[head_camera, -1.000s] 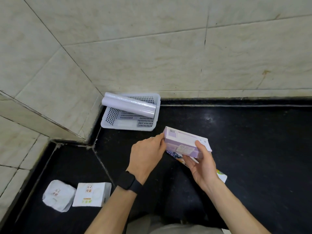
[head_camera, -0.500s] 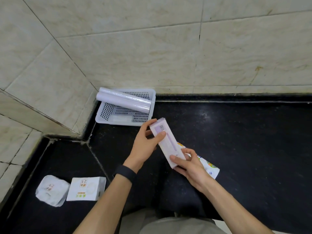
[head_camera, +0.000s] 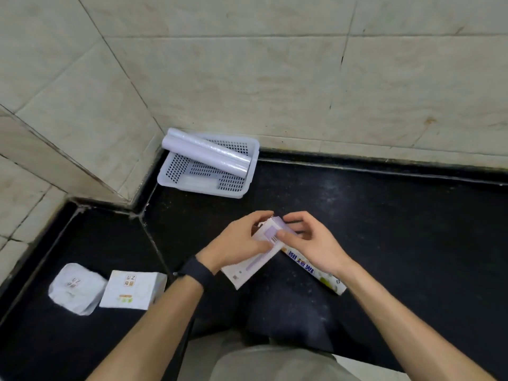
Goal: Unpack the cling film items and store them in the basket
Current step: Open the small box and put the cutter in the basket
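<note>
The left hand [head_camera: 239, 243] grips the purple box [head_camera: 257, 255] with curled fingers while the right hand [head_camera: 310, 243] pinches its far end flap between thumb and forefinger.

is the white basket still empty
No, a cling film roll already lies slantwise across the white basket, its left end resting over the rim.

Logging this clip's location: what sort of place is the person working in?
Probably a kitchen counter corner. A black counter meets a beige tiled wall, and cling film supplies are out: a roll in a white basket and a box held in both hands.
</note>
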Action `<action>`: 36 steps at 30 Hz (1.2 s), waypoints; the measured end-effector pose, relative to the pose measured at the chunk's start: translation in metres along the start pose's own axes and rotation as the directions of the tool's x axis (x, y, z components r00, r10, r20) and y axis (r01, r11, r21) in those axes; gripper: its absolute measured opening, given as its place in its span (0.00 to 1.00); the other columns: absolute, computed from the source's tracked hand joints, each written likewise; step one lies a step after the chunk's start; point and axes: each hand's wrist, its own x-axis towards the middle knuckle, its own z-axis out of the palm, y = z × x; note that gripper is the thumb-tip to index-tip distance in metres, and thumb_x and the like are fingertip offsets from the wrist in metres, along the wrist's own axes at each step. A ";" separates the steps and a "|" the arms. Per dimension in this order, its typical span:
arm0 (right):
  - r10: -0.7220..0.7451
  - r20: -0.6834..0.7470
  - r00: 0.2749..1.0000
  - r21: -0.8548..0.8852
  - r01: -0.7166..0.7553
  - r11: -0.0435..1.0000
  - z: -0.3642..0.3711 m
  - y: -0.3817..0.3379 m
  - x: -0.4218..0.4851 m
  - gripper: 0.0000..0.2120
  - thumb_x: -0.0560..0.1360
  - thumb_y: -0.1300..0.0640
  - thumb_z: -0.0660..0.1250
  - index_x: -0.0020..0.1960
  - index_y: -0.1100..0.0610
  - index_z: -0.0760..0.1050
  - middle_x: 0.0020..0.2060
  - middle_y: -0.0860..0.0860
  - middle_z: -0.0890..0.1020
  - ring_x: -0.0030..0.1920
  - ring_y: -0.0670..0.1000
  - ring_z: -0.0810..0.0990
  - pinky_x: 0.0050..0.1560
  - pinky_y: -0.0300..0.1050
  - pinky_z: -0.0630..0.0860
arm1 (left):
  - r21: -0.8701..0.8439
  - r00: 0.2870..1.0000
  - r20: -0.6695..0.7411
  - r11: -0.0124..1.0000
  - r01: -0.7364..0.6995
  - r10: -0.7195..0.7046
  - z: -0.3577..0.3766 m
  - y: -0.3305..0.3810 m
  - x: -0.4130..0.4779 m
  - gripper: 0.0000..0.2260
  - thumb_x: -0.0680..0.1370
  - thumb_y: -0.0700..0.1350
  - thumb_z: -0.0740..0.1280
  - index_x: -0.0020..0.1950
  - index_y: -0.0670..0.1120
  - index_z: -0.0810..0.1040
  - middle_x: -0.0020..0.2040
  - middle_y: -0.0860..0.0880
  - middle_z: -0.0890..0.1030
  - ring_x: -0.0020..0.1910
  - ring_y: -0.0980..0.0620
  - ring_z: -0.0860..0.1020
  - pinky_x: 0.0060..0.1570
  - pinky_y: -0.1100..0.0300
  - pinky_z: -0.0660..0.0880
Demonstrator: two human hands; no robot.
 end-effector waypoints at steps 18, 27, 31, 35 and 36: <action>0.137 -0.047 0.989 0.197 -0.125 0.972 0.024 0.029 -0.011 0.09 0.76 0.58 0.70 0.54 0.48 0.79 0.41 0.55 0.87 0.40 0.47 0.85 0.42 0.44 0.82 | 0.377 0.959 -0.216 0.922 -0.091 0.182 0.037 -0.049 -0.020 0.29 0.72 0.54 0.74 0.72 0.57 0.69 0.61 0.55 0.73 0.58 0.55 0.74 0.58 0.57 0.74; 0.185 -0.208 0.960 0.254 -0.130 0.958 -0.001 0.050 -0.005 0.20 0.74 0.57 0.74 0.64 0.50 0.74 0.47 0.52 0.87 0.43 0.53 0.85 0.45 0.47 0.82 | 0.283 0.955 -0.247 0.955 -0.092 0.165 0.040 -0.051 -0.029 0.30 0.73 0.54 0.75 0.68 0.65 0.61 0.67 0.59 0.70 0.60 0.54 0.77 0.56 0.50 0.78; -0.037 -0.396 0.918 -0.300 -0.091 0.950 0.007 0.060 -0.004 0.26 0.70 0.57 0.76 0.66 0.49 0.73 0.62 0.48 0.76 0.60 0.50 0.74 0.61 0.43 0.71 | 0.374 0.908 -0.232 0.894 -0.247 0.348 0.042 -0.051 -0.026 0.21 0.73 0.46 0.75 0.61 0.54 0.70 0.65 0.53 0.69 0.56 0.53 0.75 0.55 0.52 0.77; -0.442 -0.292 0.848 -0.652 0.161 0.741 0.018 0.057 -0.011 0.21 0.71 0.59 0.72 0.62 0.49 0.76 0.59 0.45 0.76 0.61 0.51 0.68 0.61 0.39 0.66 | 0.456 0.913 -0.192 0.856 -0.243 0.361 0.041 -0.051 -0.021 0.20 0.72 0.46 0.75 0.61 0.54 0.72 0.66 0.53 0.70 0.58 0.52 0.75 0.54 0.51 0.78; -0.495 -0.256 0.830 -0.664 0.221 0.714 0.021 0.055 -0.013 0.19 0.72 0.60 0.71 0.61 0.50 0.77 0.57 0.45 0.78 0.59 0.51 0.69 0.60 0.40 0.68 | 0.463 0.917 -0.180 0.853 -0.241 0.357 0.041 -0.053 -0.020 0.23 0.73 0.47 0.75 0.64 0.54 0.70 0.66 0.53 0.70 0.59 0.52 0.75 0.55 0.51 0.77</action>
